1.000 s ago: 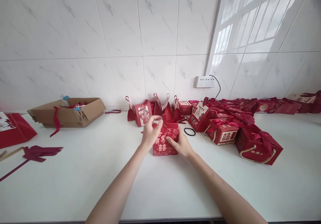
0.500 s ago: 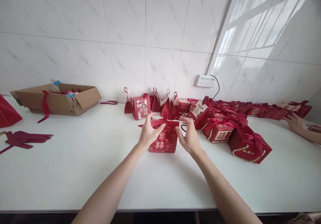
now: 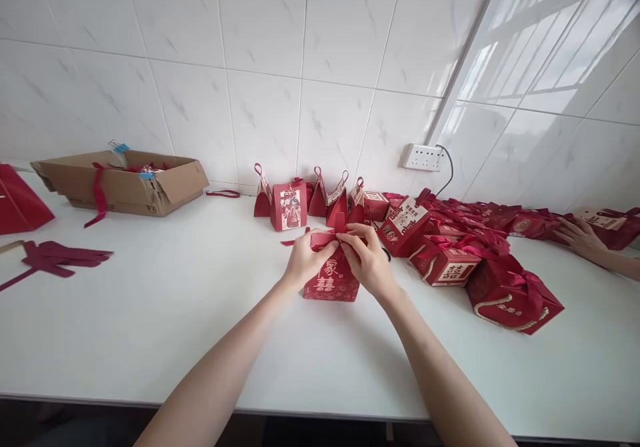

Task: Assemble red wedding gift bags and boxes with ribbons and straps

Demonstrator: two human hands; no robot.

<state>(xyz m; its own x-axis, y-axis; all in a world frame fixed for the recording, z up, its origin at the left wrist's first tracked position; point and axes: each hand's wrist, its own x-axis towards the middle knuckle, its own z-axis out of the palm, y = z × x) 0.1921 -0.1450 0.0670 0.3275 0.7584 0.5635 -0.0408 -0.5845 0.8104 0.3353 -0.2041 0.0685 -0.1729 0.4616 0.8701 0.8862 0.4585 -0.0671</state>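
In front of me a red gift box (image 3: 330,283) with pale printed characters stands upright on the white table. My left hand (image 3: 311,257) pinches the box's top edge from the left, thumb on the front. From the right, my right hand (image 3: 367,257) has its fingers closed at the top of the same box. Both sets of fingertips nearly meet at the middle of the top, where a red ribbon strip (image 3: 341,222) sticks up. The fingers hide much of the top edge.
Finished-looking red boxes (image 3: 289,207) stand along the wall, and a heap of ribboned boxes (image 3: 453,260) lies right. A cardboard box (image 3: 125,193) and loose dark red ribbons (image 3: 65,258) are left. Another person's hand (image 3: 583,239) touches boxes far right. A power strip (image 3: 424,158) hangs on the wall.
My hands have come together at the box's top; the right fingers, apart before, now close on it. The view has shifted slightly. The other person's hand has moved among the boxes.
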